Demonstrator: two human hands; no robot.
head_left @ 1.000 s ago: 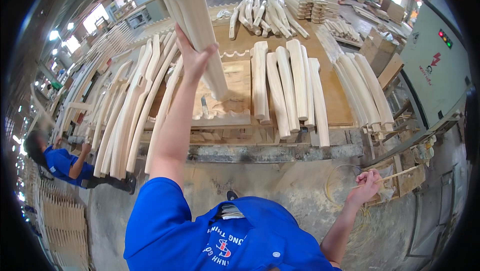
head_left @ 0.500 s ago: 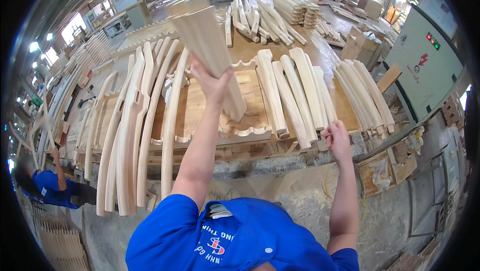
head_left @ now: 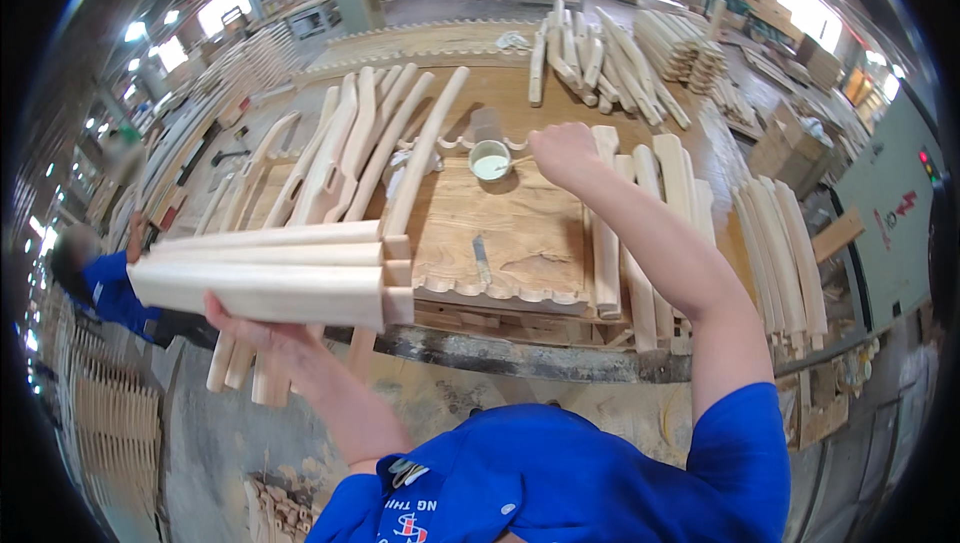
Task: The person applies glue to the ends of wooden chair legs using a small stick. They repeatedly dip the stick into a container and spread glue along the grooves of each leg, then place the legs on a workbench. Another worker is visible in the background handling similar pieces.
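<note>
My left hand (head_left: 265, 333) grips a wide, pale wooden piece (head_left: 260, 278) from below. The piece lies sideways in the air, with stepped ridges along it and its notched end facing right. Over the bench, my right hand (head_left: 568, 155) is closed, its fingers at the end of a thin stick (head_left: 516, 162). That stick slants into a small cup (head_left: 490, 161) of pale, whitish paste. The cup stands on a wooden board (head_left: 440, 233) with scalloped edges. Nearer to me on this board lies a flat scraper (head_left: 481, 259).
Curved wooden legs (head_left: 345, 148) lie left of the board; straighter wooden pieces (head_left: 605, 273) lie right of it, partly behind my right arm. More pieces (head_left: 590, 63) are piled behind. An electrical cabinet (head_left: 890, 213) stands at right. A co-worker in blue (head_left: 110, 288) is at left.
My left hand has swung the wooden piece left and down, turning it from upright to sideways, which uncovers the cup and scraper. My right hand has moved from the right-hand pieces to the cup.
</note>
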